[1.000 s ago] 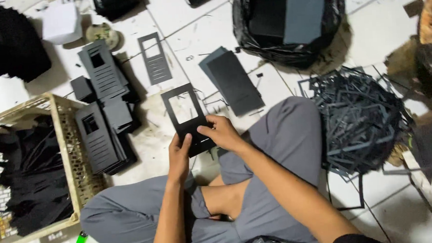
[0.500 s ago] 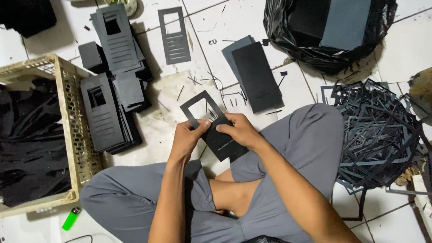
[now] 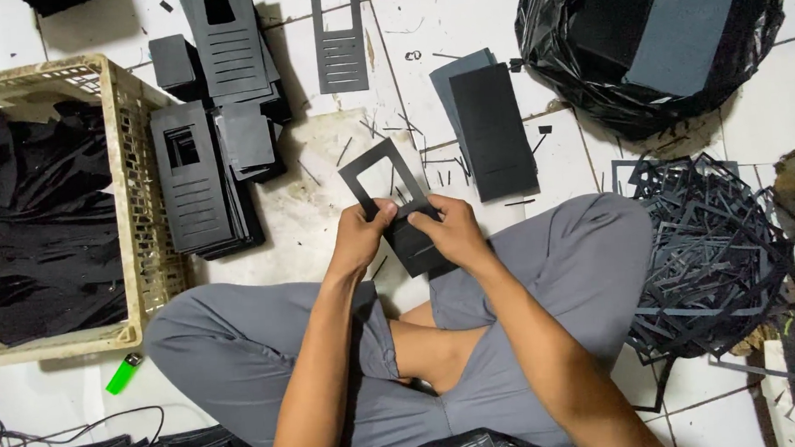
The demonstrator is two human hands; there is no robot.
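Note:
I sit cross-legged on a white tiled floor. Both hands grip one black cut-out card (image 3: pixel 395 205) with a rectangular window and slots, held over my lap. My left hand (image 3: pixel 360 237) pinches its lower left edge. My right hand (image 3: pixel 452 232) holds its lower right part, fingers curled around the card's slotted end. The window end points away from me, tilted to the left.
A beige plastic crate (image 3: pixel 134 210) of black pieces stands at left. Stacks of black cut cards (image 3: pixel 200 184) lie beside it. Plain dark sheets (image 3: pixel 492 128) lie ahead, a black plastic bag (image 3: pixel 651 38) far right, a heap of black frame scraps (image 3: pixel 716 252) at right, a green lighter (image 3: pixel 122 373) near my knee.
The view has shifted downward and left across the floor. Both hands stay on the same card, which has tilted slightly.

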